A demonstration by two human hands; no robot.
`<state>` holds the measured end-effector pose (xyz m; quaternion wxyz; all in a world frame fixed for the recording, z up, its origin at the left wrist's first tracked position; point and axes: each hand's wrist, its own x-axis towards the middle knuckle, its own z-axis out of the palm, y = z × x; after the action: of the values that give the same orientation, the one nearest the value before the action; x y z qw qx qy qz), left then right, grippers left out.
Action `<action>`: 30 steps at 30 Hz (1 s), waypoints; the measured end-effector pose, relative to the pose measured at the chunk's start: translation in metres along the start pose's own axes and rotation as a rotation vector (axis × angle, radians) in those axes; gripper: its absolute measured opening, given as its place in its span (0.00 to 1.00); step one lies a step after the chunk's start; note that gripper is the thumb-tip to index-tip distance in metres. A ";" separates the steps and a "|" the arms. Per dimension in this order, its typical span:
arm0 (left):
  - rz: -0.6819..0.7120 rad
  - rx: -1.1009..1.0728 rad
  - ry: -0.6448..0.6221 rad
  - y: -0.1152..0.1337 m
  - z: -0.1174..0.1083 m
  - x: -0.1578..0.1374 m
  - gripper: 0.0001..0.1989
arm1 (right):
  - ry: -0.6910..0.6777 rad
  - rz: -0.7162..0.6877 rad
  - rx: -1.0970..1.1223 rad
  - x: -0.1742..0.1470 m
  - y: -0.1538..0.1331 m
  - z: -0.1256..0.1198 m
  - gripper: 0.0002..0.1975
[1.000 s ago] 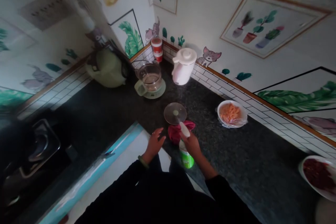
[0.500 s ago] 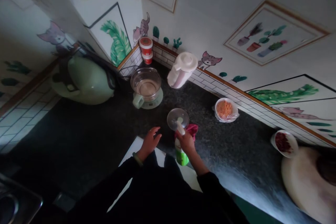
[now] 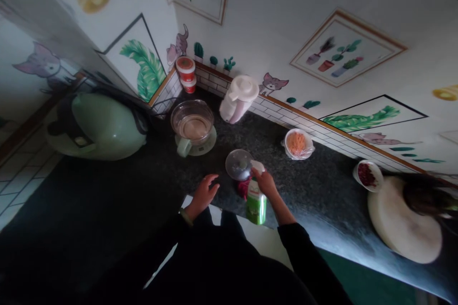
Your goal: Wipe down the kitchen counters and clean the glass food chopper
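Note:
My right hand (image 3: pixel 264 181) is closed around the upper part of a green and white bottle (image 3: pixel 255 206), just under its white top (image 3: pixel 258 167). The bottle hangs roughly upright by the counter's front edge. Beside the white top lies a clear round lid or shallow dish (image 3: pixel 238 165); which one I cannot tell. A crumpled dark red cloth (image 3: pixel 243 188) shows between it and the bottle, partly covered. My left hand (image 3: pixel 204 195) holds nothing, its fingers loosely curled and apart above the front edge, to the left of the cloth.
A glass bowl (image 3: pixel 192 121) sits on a pale green scale (image 3: pixel 202 146). Behind are a white pitcher (image 3: pixel 239 98) and two stacked red tubs (image 3: pixel 186 74). Bowls of orange shreds (image 3: pixel 296 144) and dark red pieces (image 3: pixel 367 174) stand right, near a round board (image 3: pixel 404 224). A green appliance (image 3: pixel 107 126) occupies the left.
My right hand has moved right with the bottle, whose white top has swung away from over the clear round piece. More of the green bottle shows. The camera view has shifted; my left hand stays open.

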<state>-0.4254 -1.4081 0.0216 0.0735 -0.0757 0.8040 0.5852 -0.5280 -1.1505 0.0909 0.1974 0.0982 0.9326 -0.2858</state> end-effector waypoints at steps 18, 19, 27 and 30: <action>0.143 0.205 -0.063 0.033 0.042 0.021 0.22 | -0.085 -0.197 0.230 -0.045 0.026 0.019 0.23; 0.146 0.229 -0.053 0.034 0.046 0.023 0.24 | -0.095 -0.224 0.238 -0.042 0.021 0.019 0.23; 0.116 0.358 -0.023 0.039 0.067 0.046 0.29 | -0.077 -0.144 0.143 -0.004 0.011 -0.001 0.18; 0.102 0.385 -0.026 0.039 0.070 0.048 0.30 | -0.054 -0.152 0.142 -0.001 0.023 -0.009 0.15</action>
<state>-0.4786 -1.3310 0.0269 0.0673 -0.0116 0.9028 0.4246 -0.5233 -1.1263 0.0869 0.1927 0.0332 0.9091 -0.3679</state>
